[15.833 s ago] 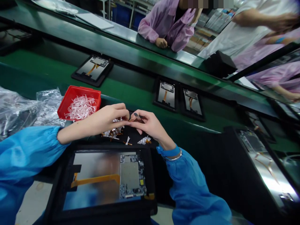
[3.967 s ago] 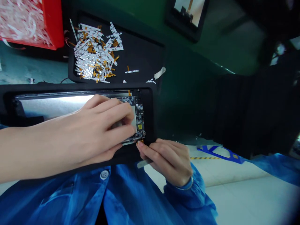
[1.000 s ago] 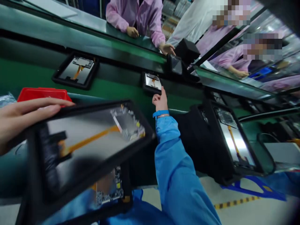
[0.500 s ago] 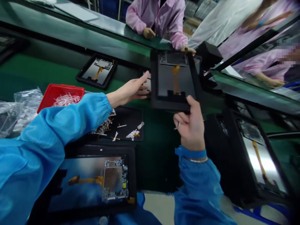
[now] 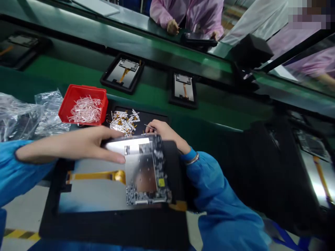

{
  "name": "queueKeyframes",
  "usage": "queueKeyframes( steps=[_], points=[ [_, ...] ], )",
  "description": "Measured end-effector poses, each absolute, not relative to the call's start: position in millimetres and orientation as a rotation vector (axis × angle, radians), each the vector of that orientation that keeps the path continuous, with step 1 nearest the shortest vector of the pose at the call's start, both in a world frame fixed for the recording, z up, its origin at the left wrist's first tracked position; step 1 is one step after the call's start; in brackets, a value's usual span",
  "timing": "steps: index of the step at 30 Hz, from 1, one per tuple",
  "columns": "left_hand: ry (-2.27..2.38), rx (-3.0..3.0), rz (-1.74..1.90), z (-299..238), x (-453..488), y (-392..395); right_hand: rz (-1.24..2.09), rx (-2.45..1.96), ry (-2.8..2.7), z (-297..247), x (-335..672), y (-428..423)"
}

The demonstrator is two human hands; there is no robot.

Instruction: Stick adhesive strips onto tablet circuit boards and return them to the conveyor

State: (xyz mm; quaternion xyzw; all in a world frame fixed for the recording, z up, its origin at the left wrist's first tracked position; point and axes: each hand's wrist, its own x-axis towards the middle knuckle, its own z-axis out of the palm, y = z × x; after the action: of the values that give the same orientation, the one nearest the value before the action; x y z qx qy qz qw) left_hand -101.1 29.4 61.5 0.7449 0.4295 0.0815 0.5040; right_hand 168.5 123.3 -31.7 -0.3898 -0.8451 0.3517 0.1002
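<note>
A black tray (image 5: 112, 223) lies right in front of me. It carries a silver display panel with an orange flex cable (image 5: 96, 175) and a circuit board (image 5: 148, 177). My left hand (image 5: 78, 143) reaches in from the left and pinches the far edge of the tray between fingers and thumb. My right hand (image 5: 164, 134) is curled at the tray's far right corner, with thin metal tweezers (image 5: 150, 127) in its fingers.
Behind the tray stand a red bin (image 5: 78, 91) of white strips and a black mat (image 5: 154, 116) with small flex parts. Plastic bags (image 5: 26, 115) lie at the left. Two trays (image 5: 123, 71) (image 5: 184, 89) ride the green conveyor (image 5: 78, 73). A person in pink (image 5: 188, 14) works opposite.
Both hands have come back from the conveyor, where they held another tray half a second ago. They now rest on the near tray, which fills more of the view.
</note>
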Motion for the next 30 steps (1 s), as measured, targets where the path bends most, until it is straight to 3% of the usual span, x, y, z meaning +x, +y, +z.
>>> queueKeyframes(
  steps=[8, 15, 25, 28, 30],
  points=[
    [1.154, 2.305, 0.494, 16, -74, 36, 1.011, -1.245, -2.430, 0, 167, 105],
    [0.922, 2.435, 0.658, 27, -57, 47, 0.864, -0.873, -2.319, 31, 172, 71],
    [0.941, 2.455, 0.720, 28, -62, 43, 0.728, -0.804, -2.302, 26, 163, 66],
    [0.914, 2.283, 0.724, 32, -61, 43, 0.841, -0.842, -2.212, 26, 164, 63],
    [0.881, 2.123, 0.741, 35, -61, 44, 1.106, -0.879, -2.096, 28, 165, 60]
  ],
)
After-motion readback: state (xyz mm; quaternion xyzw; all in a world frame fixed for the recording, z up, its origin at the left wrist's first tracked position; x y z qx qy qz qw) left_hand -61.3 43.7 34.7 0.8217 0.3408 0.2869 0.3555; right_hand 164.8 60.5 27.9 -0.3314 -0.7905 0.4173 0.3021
